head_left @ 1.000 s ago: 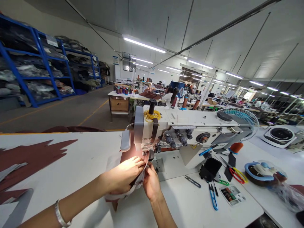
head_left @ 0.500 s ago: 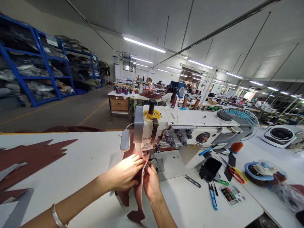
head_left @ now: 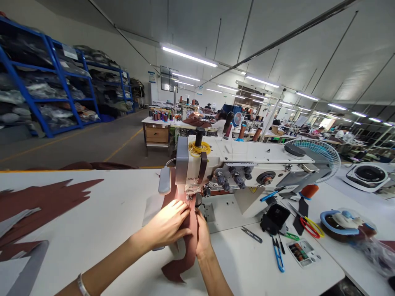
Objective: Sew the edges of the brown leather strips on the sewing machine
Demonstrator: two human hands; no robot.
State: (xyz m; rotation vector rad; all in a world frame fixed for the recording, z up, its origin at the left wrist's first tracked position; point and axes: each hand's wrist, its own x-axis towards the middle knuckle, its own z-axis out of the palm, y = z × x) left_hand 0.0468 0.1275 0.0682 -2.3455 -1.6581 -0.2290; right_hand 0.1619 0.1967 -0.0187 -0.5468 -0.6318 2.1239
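Note:
A reddish-brown, leather-like piece runs under the presser foot of a white sewing machine, its narrow tail hanging toward me over the tabletop. My left hand lies on the piece just in front of the needle area, fingers flat and close together, thumb spread away. Along the right edge of the same piece, my right hand holds it near the foot; its fingertips are partly hidden behind the material. More of the piece shows behind the machine head, left of the needle.
Reddish-brown cut pieces lie on the table at left. Right of the machine are thread snips, blue snips, scissors, a black box and a bobbin tray. An orange thread cone stands behind them.
The piece's tail has turned from edge-on to showing its broad face. My left thumb has moved away from my fingers, and my right hand has shifted slightly right along the edge.

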